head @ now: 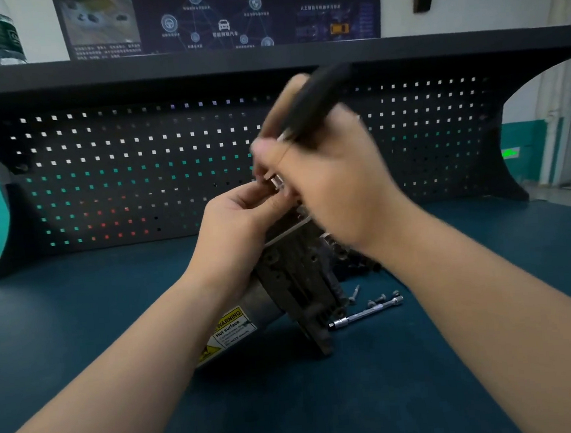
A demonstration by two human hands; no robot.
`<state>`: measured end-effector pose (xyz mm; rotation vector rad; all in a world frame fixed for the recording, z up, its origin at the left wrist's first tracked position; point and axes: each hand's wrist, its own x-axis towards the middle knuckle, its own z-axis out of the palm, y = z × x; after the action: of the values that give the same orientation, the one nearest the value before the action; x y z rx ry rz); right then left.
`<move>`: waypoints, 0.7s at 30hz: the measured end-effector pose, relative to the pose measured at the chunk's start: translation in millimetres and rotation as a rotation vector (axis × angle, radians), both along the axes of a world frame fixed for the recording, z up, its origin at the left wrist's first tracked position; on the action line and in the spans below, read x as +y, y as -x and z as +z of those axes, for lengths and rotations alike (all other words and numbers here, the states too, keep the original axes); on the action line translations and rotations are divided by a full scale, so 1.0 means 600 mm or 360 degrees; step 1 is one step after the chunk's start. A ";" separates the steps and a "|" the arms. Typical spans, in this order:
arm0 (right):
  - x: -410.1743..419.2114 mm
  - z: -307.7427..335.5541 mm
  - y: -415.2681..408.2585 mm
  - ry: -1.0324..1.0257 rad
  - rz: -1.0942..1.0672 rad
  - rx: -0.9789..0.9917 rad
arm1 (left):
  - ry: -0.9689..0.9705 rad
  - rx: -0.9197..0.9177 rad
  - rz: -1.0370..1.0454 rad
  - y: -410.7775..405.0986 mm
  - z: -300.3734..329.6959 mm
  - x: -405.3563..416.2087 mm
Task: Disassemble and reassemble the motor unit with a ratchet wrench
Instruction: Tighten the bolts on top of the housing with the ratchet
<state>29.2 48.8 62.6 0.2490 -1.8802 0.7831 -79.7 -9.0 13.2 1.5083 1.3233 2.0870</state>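
Motor unit (283, 295): I see it tilted on the blue bench (115, 332), warning label toward me, dark plate end raised
Right hand (329, 185): my fingers are curled round the black handle of the ratchet wrench (316, 101), which is blurred and angled up to the right
Left hand (240, 220): I'm pinching a small silver part at the wrench head, just above the unit's top edge
Loose parts: an extension bar (367, 312) and a few bolts (376, 299) lie on the bench right of the unit
Behind: black pegboard (120, 178)
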 end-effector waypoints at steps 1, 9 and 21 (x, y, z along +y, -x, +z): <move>0.008 0.008 -0.004 0.0299 0.0214 0.0024 | 0.0016 -0.0047 -0.0096 0.002 0.000 0.001; 0.029 0.007 0.007 0.1539 0.0965 0.0118 | 0.0021 -0.0212 -0.0147 0.002 0.004 0.000; 0.019 0.009 -0.006 0.0750 0.0134 0.0486 | 0.0051 -0.0160 0.0008 -0.010 0.009 -0.001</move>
<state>32.7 60.3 68.0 0.1395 -1.3625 1.1501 -73.7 -9.5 18.6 1.3697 1.3188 2.1043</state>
